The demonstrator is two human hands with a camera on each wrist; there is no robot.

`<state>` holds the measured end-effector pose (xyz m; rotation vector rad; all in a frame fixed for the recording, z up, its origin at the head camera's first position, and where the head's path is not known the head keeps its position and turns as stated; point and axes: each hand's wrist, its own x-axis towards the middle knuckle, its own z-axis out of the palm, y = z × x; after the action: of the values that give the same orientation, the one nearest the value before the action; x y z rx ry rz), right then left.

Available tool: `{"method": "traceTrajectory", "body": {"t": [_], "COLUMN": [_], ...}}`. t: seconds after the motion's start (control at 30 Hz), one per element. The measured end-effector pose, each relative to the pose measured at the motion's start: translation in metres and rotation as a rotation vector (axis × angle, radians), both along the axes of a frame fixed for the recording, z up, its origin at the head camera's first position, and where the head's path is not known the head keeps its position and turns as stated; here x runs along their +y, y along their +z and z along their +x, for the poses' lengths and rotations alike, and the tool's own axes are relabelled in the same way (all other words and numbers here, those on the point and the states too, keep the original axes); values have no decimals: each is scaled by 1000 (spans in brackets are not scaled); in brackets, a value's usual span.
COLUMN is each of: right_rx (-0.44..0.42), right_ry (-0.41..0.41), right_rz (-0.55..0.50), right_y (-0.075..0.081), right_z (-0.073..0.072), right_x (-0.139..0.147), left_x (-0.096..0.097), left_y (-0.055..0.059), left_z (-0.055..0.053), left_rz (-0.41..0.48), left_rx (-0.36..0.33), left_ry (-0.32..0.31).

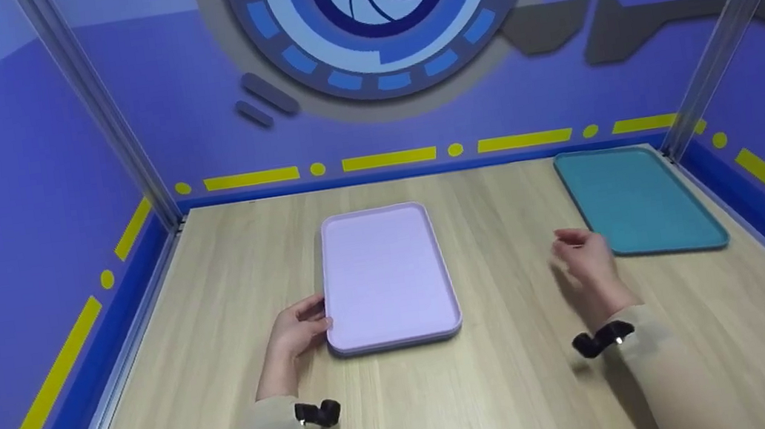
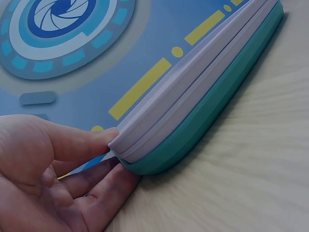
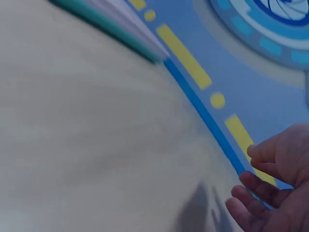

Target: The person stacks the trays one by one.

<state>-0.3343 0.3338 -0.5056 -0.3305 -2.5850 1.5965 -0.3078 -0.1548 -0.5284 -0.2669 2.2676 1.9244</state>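
Observation:
A stack of trays stands in the middle of the table, with a lilac tray (image 1: pixel 387 274) on top. From the side, the left wrist view shows two lilac layers (image 2: pixel 188 87) above a green tray (image 2: pixel 193 140). My left hand (image 1: pixel 298 331) holds the stack at its near left corner, the thumb (image 2: pixel 91 142) against the lilac rim and fingers lower down by the green one. To the right, my right hand (image 1: pixel 587 260) is off the stack with loosely bent fingers and nothing in it. It is nearest to a separate teal tray (image 1: pixel 642 200).
The teal tray lies at the table's back right corner. Blue printed panels (image 1: pixel 188 107) wall in the wooden table (image 1: pixel 525 374) at the back and both sides, with metal posts (image 1: pixel 106 111) at the corners. Bare wood lies between the stack and the teal tray.

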Motion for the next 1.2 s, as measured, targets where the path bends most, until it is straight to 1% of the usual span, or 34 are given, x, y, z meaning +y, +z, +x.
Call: {"method": "traceTrajectory", "body": {"t": [0.1,0.17,0.27,0.37,0.43,0.6,0.8,0.87,0.97,1.07,1.2], "right_rx": [26,24,-15,-52,-56,-55,-99,-107,-89,-41,20], "right_ry": [-55,-68,-48,8,43,130,204,228,266,296,352], "right_rz": [172,278,420,518,556,602,658,666,689,724,759], "right_y": [-3,-5,-10,-15,-17,-18,-16,-15,-12,-9,-6], "right_z": [-4,-6,-5,-4,-3,-2,0,2,4,11,22], "right_x": [27,44,66,83,90,100,101,98,90,78,52], "left_x": [1,1,1,1,1,1,1,1,1,1,1], "left_y": [0,0,1,1,1,2,1,1,1,1,1], "left_z": [0,0,0,0,0,0,1,1,1,0,1], "left_rz": [8,5,6,4,7,11,-1,-3,5,17,24], "left_rx": [4,-3,-12,-18,-14,-12,-17,-10,-5,-3,-1], "left_ry": [1,6,13,14,14,9,9,5,2,-2,0]}}
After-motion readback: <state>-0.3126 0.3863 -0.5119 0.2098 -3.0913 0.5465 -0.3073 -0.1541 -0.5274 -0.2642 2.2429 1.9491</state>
